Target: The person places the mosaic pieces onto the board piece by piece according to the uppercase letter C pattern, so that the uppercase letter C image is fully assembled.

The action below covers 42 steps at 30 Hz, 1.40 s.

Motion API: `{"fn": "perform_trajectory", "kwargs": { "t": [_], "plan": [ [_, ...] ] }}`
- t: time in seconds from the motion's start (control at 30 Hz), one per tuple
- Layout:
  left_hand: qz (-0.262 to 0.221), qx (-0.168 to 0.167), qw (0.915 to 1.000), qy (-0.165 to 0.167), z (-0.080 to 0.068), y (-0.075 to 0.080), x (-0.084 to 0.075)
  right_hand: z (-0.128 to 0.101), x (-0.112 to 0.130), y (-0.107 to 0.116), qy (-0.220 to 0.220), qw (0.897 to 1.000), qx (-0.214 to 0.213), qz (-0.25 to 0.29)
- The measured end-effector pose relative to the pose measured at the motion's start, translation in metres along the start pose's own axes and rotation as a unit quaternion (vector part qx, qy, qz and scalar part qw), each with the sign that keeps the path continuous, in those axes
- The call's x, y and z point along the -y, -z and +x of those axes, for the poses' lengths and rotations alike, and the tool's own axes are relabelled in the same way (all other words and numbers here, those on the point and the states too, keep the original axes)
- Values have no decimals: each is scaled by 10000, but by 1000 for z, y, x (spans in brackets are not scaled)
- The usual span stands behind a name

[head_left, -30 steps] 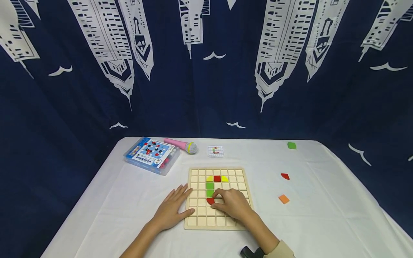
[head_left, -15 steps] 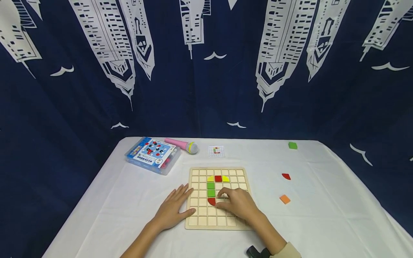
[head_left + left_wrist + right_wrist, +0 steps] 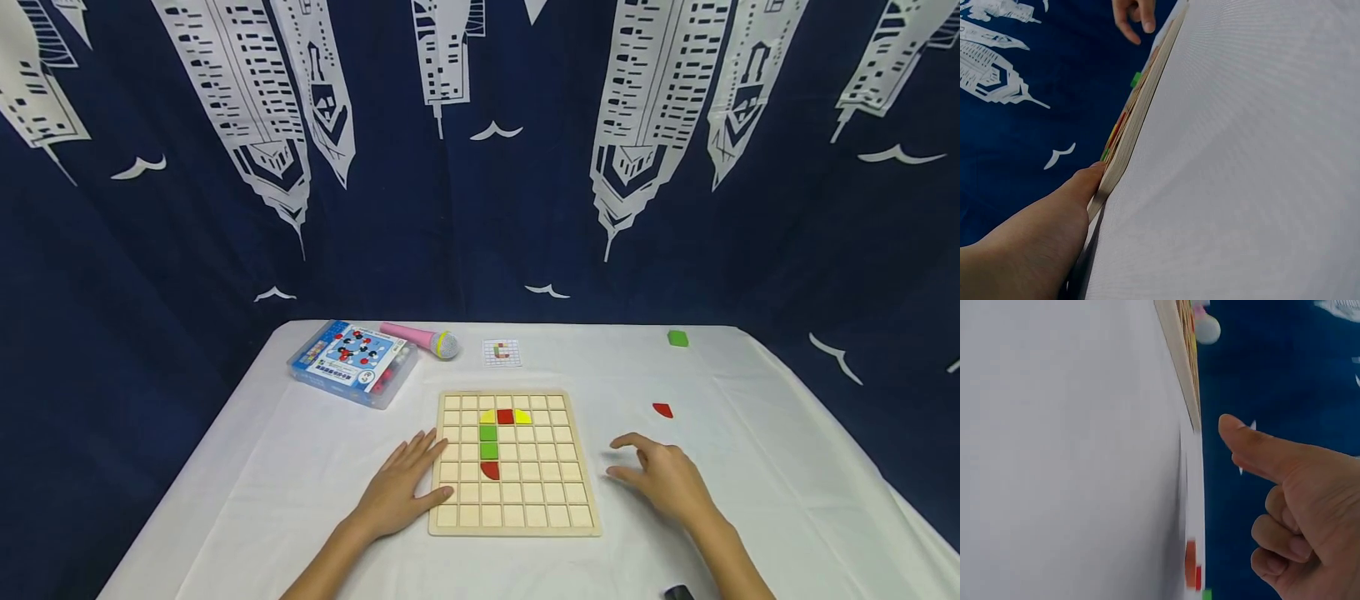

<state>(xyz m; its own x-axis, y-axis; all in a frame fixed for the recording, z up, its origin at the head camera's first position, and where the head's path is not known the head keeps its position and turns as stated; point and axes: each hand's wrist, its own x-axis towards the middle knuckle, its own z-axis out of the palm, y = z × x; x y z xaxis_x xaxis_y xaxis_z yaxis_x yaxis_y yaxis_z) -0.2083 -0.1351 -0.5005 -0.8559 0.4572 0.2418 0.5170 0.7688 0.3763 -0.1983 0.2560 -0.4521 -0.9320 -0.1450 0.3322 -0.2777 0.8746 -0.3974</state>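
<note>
Wooden grid board (image 3: 514, 463) lies flat, square with the bench; left hand (image 3: 397, 487) spread against its edge, right hand (image 3: 663, 479) loosely curled, hiding the orange tile.

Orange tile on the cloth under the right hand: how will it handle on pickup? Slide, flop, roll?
The orange tile looks like a small rigid flat piece, so probably light and stiff. Lying flat on the white tablecloth, it shouldn't roll or tip. Its thin edge likely makes pinching awkward; the right hand, hovering above, may nudge it first, and the cloth may wrinkle.
</note>
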Motion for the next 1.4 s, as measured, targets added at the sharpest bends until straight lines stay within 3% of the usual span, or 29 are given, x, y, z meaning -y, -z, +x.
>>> {"fn": "perform_trajectory", "kwargs": {
  "t": [0.2, 0.57, 0.73, 1.03, 1.4],
  "plan": [
    [-18, 54, 10000, 45, 0, 1, 0, -10, -32, 11, -542, 9982, 28, -260],
    [-13, 11, 10000, 34, 0, 0, 1, -17, -55, 22, -1037, 9923, 323, -587],
    [-25, 36, 10000, 56, -1, 2, 1, -14, -57, 19, -989, 9936, 261, -481],
    [-40, 58, 9999, 82, -1, 3, 0, 9, -13, 1, -66, 10000, 46, 43],
    [-27, 72, 10000, 52, 0, 2, -1, 28, 61, -40, 1016, 9912, 619, 580]
  ]
}}
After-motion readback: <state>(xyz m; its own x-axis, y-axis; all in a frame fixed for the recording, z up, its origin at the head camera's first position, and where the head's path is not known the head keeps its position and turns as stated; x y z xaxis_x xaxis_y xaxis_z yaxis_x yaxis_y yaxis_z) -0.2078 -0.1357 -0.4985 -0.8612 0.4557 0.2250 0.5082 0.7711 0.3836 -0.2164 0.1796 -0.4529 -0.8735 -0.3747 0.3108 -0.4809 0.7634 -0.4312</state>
